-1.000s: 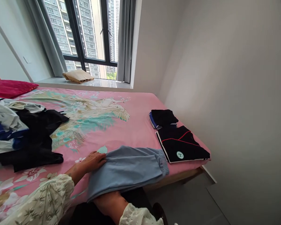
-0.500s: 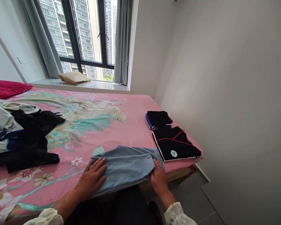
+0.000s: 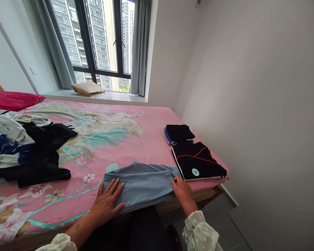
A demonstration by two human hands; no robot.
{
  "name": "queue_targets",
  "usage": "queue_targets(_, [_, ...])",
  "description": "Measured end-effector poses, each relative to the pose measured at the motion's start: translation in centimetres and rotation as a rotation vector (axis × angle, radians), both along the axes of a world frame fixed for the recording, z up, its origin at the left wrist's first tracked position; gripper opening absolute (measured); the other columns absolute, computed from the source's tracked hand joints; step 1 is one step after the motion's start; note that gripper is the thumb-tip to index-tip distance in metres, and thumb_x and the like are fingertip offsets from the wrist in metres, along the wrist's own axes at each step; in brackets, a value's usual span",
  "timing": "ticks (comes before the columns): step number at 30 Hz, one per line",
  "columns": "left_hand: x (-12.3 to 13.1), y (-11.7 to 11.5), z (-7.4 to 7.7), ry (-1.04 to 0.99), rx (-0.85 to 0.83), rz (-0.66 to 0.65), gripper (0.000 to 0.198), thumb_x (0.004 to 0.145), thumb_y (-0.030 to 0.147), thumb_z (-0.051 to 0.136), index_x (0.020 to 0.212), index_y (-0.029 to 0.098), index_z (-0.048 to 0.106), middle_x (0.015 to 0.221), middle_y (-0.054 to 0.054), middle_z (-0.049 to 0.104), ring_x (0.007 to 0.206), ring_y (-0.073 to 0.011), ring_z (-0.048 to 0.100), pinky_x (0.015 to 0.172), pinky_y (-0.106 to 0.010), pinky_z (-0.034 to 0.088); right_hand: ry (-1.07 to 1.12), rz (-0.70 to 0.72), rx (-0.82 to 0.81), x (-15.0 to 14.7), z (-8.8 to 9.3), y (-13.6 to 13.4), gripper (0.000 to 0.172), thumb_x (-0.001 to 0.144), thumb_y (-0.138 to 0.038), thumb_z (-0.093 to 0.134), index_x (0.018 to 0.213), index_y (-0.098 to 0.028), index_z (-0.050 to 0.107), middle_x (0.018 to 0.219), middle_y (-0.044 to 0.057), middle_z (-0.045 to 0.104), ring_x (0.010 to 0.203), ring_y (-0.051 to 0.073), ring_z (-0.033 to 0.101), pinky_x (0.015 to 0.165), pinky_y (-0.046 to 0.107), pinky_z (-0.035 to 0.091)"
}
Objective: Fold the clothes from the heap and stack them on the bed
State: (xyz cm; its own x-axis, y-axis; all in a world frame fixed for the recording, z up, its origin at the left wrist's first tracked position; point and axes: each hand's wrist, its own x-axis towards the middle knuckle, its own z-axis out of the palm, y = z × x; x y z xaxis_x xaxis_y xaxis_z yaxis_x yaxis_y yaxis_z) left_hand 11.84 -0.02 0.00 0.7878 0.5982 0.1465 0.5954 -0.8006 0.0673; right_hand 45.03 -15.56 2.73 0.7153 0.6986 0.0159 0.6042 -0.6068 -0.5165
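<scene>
Grey-blue trousers (image 3: 143, 186) lie folded lengthwise along the front edge of the bed, their gathered elastic end pointing right. My left hand (image 3: 108, 200) rests flat on the left end of the cloth, fingers spread. At the other end, my right hand (image 3: 181, 190) has its fingers curled in a pinch at the folded edge near the elastic; the fingertips are partly hidden. Just beyond that hand sits a folded black garment (image 3: 199, 162) with red lines and a round pale badge, on top of something white-edged.
Behind the badge garment is a small folded stack (image 3: 179, 134), black over blue. Loose black, white and blue clothes (image 3: 42, 150) heap on the left of the pink bedspread (image 3: 151, 139). A red pillow (image 3: 15, 99) lies far left. A beige packet (image 3: 87, 88) sits on the windowsill.
My right hand's fingers have curled in from lying along the trousers' edge to a pinch. My left hand stays on the cloth, its fingers spread wider. The view has shifted slightly.
</scene>
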Motion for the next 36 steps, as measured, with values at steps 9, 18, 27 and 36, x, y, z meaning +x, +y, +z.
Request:
queue_targets(9, [6.0, -0.7, -0.3, -0.099, -0.007, -0.045, 0.055, 0.089, 0.052, 0.038, 0.139, 0.03, 0.039, 0.15, -0.007, 0.032, 0.138, -0.029, 0.027, 0.111, -0.058, -0.001, -0.384, 0.535, 0.113, -4.1, -1.1, 2.5, 0.048, 0.093, -0.036, 0.035, 0.137, -0.019, 0.042, 0.144, 0.006, 0.04, 0.137, 0.023, 0.025, 0.113, 0.049, 0.005])
queue_targets(18, [7.0, -0.5, -1.9, -0.055, -0.075, 0.055, 0.067, 0.085, 0.064, 0.033, 0.143, 0.031, 0.03, 0.153, -0.003, 0.024, 0.141, -0.0314, 0.016, 0.109, -0.059, -0.007, -0.315, -0.007, 0.259, 0.6, -5.2, -1.7, 0.058, 0.082, -0.043, 0.045, 0.128, -0.008, 0.05, 0.137, 0.019, 0.045, 0.129, 0.033, 0.036, 0.106, 0.049, 0.024])
queue_targets(27, [12.0, -3.2, 0.0, -0.012, -0.172, 0.066, 0.057, 0.088, 0.04, 0.035, 0.142, 0.023, 0.033, 0.154, -0.007, 0.019, 0.141, -0.0281, 0.018, 0.109, -0.062, -0.002, 0.496, -0.227, 0.24, 5.1, -5.1, -2.2, 0.068, 0.055, -0.068, 0.063, 0.092, -0.012, 0.061, 0.093, 0.018, 0.067, 0.092, 0.032, 0.062, 0.083, 0.039, 0.044])
queue_targets(36, [20.5, -6.9, 0.4, -0.3, -0.484, 0.048, 0.058, 0.085, 0.045, 0.042, 0.137, 0.02, 0.043, 0.152, -0.012, 0.025, 0.142, -0.0276, 0.015, 0.11, -0.057, -0.012, 0.963, -0.061, 0.381, 4.2, -2.7, -2.0, 0.057, 0.062, -0.055, 0.067, 0.102, -0.015, 0.063, 0.084, 0.008, 0.069, 0.073, 0.021, 0.064, 0.062, 0.032, 0.049])
